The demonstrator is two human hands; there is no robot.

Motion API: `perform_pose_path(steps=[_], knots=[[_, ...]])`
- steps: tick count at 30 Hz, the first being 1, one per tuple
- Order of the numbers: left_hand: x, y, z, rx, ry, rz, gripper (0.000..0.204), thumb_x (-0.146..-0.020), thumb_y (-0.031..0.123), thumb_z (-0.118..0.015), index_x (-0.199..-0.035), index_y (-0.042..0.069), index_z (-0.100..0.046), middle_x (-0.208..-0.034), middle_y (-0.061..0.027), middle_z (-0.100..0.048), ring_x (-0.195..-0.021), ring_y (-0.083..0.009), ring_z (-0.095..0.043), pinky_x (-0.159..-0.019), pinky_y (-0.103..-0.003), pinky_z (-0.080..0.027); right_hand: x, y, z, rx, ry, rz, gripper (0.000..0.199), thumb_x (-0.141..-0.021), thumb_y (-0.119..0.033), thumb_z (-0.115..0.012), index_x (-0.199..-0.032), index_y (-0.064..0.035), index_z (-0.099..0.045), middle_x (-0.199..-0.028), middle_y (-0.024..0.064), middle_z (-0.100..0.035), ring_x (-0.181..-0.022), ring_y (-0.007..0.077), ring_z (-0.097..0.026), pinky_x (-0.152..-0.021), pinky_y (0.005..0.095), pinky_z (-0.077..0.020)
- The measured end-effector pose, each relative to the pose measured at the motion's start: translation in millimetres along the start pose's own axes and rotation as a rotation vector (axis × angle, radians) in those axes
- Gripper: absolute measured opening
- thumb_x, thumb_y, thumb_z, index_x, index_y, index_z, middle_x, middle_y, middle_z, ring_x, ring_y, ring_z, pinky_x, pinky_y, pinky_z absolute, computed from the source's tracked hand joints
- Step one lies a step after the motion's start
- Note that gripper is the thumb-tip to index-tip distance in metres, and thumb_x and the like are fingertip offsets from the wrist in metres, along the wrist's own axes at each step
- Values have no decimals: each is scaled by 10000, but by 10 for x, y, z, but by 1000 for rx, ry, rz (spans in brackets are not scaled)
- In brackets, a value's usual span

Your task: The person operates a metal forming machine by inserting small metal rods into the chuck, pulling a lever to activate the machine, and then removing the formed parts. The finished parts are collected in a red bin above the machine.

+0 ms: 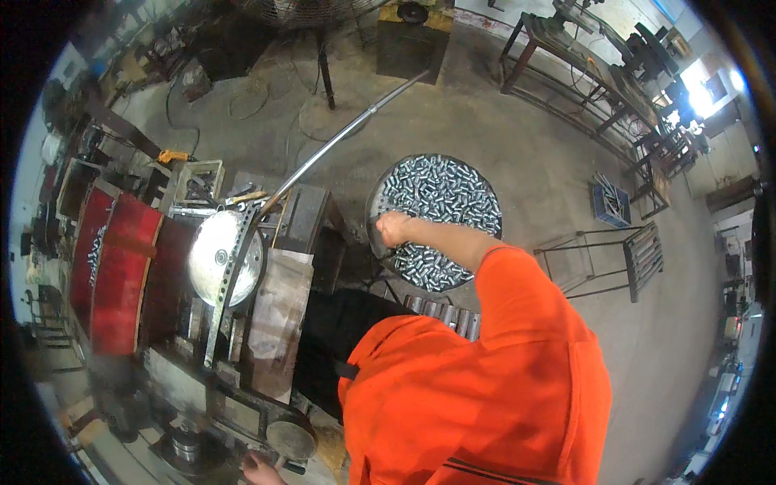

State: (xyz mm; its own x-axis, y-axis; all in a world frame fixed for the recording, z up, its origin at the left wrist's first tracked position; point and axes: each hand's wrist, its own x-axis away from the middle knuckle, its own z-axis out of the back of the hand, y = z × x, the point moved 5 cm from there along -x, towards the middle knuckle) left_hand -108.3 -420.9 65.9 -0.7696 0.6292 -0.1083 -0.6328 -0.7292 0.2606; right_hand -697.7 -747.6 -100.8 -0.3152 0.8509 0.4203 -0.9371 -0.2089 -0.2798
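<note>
My right hand (pixel 394 229) is closed above the left rim of a large round pan (pixel 374 242). Short, shiny metal cylinders (pixel 440 194) are heaped in that pan. What the closed fingers hold, if anything, is hidden. At the lower edge my left hand (pixel 260 470) shows only in part, its fingers apart, next to a machine with a round metal knob or disc (pixel 291 440). A silvery round cover (pixel 222 257) sits on the machine, crossed by a metal strip with a row of holes (pixel 230 283).
A red sheet-metal tray (pixel 121 275) with small metal parts stands left. A long metal rod (pixel 323 149) slants up from the machine. A fan (pixel 311 12), workbench (pixel 582 69), blue crate (pixel 610 202) and metal frame rack (pixel 638 259) stand around. Metal rollers (pixel 444 314) lie below the pan.
</note>
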Motion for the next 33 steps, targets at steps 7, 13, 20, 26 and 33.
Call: perform_pose_path(steps=[7,13,20,26,33], knots=[[-9,-11,2,3,-35,43,372,-848,299,-629,-1032,-24,-632,-989,-212,-622,-859,-346,-597,-740,-443,-488,-103,4,-86,34,91,-82,224,-642,-197,-544,-780,-81,-677,-851,174,-654,-819,316,-634,-737,388,-511],[-18,16,-28,56,-47,31,378,-850,297,-628,-1057,-19,-627,-994,-217,-622,-853,-346,-597,-735,-447,-487,-131,67,-105,179,25,-146,292,-688,-237,-594,-919,-82,-680,-1025,139,-636,-980,287,-605,-828,394,-481],[71,17,171,483,-263,-253,196,-850,133,-583,-881,-60,-583,-681,-46,-553,-621,-126,-508,-576,-286,-445,-38,-604,340,-357,273,199,157,-589,-198,-580,-645,-71,-653,-680,157,-608,-639,301,-608,-567,411,-486],[249,1494,838,863,-320,-149,227,-875,160,-552,-932,-43,-637,-740,-66,-647,-702,-98,-575,-626,-253,-441,803,-2600,1170,-673,136,988,398,-540,-34,-577,-919,-66,-693,-1114,140,-594,-1030,288,-565,-869,337,-442],[659,1862,413,1653,-844,-146,424,-956,360,-415,-933,-22,-598,-813,-115,-641,-706,-195,-635,-674,-306,-516,1472,-4150,1336,-707,74,1480,432,-538,-60,-557,-956,-32,-660,-1170,144,-570,-1034,316,-534,-903,396,-403]])
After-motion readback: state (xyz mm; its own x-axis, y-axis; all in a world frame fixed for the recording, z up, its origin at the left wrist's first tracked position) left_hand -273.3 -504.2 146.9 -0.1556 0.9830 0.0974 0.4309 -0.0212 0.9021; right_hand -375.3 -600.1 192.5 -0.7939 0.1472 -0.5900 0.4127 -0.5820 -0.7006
